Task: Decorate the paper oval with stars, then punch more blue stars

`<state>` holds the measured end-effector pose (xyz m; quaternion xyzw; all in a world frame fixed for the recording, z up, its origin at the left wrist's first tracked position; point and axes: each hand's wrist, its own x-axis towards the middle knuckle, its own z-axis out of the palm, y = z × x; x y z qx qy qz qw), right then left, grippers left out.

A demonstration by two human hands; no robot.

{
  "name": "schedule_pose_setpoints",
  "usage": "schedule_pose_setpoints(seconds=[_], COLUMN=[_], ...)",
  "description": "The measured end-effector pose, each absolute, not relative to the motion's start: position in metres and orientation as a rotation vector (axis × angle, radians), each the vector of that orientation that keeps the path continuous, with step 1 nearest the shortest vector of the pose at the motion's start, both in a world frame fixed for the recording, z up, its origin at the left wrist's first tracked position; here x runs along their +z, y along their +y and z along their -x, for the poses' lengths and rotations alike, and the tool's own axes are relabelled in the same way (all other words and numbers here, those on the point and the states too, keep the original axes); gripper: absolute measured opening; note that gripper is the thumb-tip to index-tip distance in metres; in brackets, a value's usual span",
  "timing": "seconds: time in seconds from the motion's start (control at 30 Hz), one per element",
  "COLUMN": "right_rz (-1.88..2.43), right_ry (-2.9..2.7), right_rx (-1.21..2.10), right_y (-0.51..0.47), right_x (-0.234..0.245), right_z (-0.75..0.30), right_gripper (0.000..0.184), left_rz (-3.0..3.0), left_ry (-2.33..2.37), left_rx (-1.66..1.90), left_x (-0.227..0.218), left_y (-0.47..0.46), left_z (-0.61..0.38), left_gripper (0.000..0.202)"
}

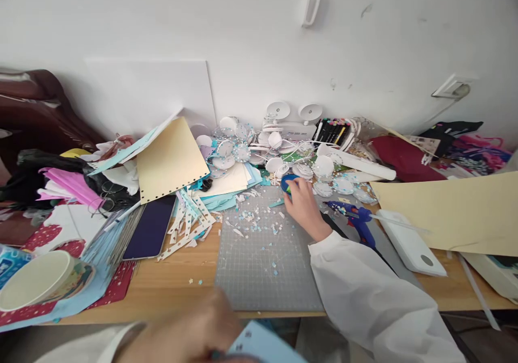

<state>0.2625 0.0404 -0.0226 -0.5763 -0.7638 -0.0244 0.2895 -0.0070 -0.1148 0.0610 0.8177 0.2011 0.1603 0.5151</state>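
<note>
My right hand (302,204) reaches over the far part of the grey cutting mat (267,276). Its fingers close on a round blue object (288,183) with a green part, possibly a paper punch; the hand covers much of it. Low in the view, my left hand (190,322) is smeared by motion, fingers curled at the edge of a light blue paper sheet (265,344) with small punched holes. Tiny white and blue paper cutouts (254,220) lie scattered over the mat.
Right of the mat lie a blue glue gun (358,220) and a white flat box (410,241). White discs with beaded strings (238,147) crowd the back. On the left are a dark phone (150,227), punched paper strips (190,223) and a paper bowl (40,282).
</note>
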Motion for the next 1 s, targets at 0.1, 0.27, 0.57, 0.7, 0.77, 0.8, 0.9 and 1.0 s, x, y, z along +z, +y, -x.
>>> schedule_pose_setpoints(seconds=[0.1,0.27,0.57,0.7,0.77,0.8,0.9,1.0], right_rz=[1.601,1.58,1.209,1.205,1.189,1.179,1.084,0.959], right_ry=[-2.007,-2.023,-1.319,-1.163,-1.104,-1.083,-1.085,-1.167], right_rx=[-0.098,-0.067,1.182,1.589,1.691,1.717,1.709,1.58], right_y=[0.052,0.058,-0.023,-0.032,-0.029,-0.026,-0.015,-0.002], right_x=[-0.028,-0.016,0.061,0.067,0.067,0.065,0.054,0.03], right_z=[-0.267,-0.27,-0.266,-0.262,-0.259,-0.256,-0.244,-0.23], right_gripper=[0.02,0.018,0.025,0.026,0.026,0.027,0.029,0.031], left_rz=[-1.877,-1.688,-1.285,-1.198,-1.231,-1.271,-1.448,-1.642], left_ry=[0.439,0.585,0.89,0.987,0.977,0.956,0.87,0.848], left_rx=[0.161,0.289,0.505,0.544,0.545,0.548,0.562,0.566], left_x=[0.057,0.015,-0.003,-0.004,-0.007,-0.009,-0.014,-0.018], left_y=[-0.071,-0.019,-0.009,-0.009,-0.008,-0.008,-0.011,-0.017], left_z=[-0.007,-0.024,-0.027,-0.03,-0.03,-0.03,-0.03,-0.03], left_gripper=[0.049,0.039,0.043,0.043,0.042,0.041,0.039,0.039])
